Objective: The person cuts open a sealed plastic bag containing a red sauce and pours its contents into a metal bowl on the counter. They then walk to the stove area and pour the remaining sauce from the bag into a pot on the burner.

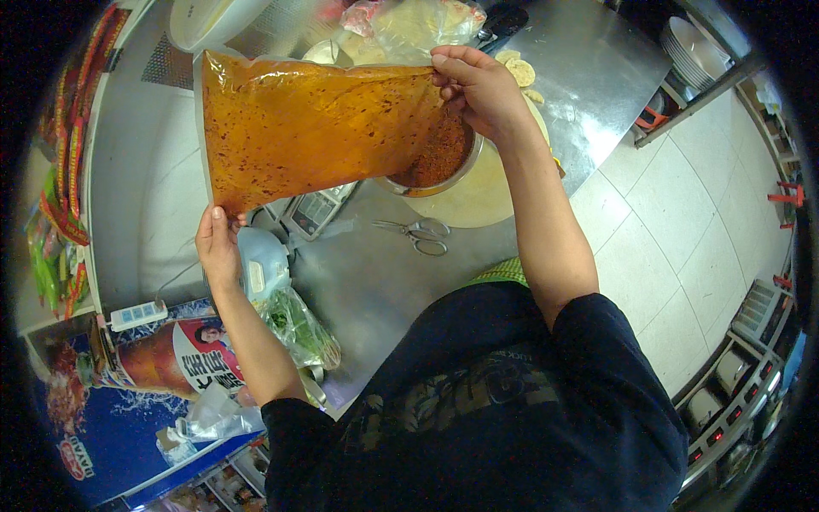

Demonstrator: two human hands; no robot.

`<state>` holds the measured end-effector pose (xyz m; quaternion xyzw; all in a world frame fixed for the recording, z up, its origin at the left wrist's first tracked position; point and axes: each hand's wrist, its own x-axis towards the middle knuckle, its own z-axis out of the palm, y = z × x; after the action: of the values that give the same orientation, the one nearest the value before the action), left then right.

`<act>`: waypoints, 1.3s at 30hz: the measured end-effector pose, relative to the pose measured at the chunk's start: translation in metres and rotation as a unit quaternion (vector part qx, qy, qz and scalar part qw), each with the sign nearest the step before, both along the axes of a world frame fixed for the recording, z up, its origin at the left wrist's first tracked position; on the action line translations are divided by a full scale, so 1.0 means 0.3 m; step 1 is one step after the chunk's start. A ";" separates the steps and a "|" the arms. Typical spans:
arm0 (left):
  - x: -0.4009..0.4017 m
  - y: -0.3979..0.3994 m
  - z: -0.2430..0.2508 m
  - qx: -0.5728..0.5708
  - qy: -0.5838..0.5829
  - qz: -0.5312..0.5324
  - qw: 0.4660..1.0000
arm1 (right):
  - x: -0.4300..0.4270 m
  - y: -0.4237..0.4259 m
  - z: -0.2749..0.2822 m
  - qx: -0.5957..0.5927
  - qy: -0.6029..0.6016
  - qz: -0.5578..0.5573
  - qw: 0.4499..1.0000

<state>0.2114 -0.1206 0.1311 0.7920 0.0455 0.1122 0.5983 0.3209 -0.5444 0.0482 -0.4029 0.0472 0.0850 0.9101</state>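
A large clear plastic bag [313, 125], full of orange-red oil with dark flecks, is held up between both hands. Pinched in my left hand [219, 243] is its lower left corner. At the upper right, my right hand [477, 89] grips the other end. Below and partly behind the bag sits a metal bowl [470, 163] of ground red chili [441, 150], on a round cutting board [492, 205]. Partly hidden under the bag is a digital scale [317, 210]. Metal scissors [419, 233] lie on the steel table [371, 301], nearer my body.
Left of the table are a light blue appliance [265, 262], bagged green vegetables [297, 326] and a power strip [137, 315]. Pale round slices [519, 72] and a plastic bag [429, 29] lie at the back. Stacked white bowls [694, 54] stand on a shelf at right.
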 end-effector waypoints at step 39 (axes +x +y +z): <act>-0.192 -0.030 0.150 0.093 -0.031 -0.019 0.995 | -0.077 0.127 0.036 -0.052 -0.044 0.005 0.998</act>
<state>0.1537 -0.1297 0.1760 0.8410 0.0011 0.1290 0.5255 0.2977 -0.5064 0.0591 -0.4535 0.0095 0.0686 0.8885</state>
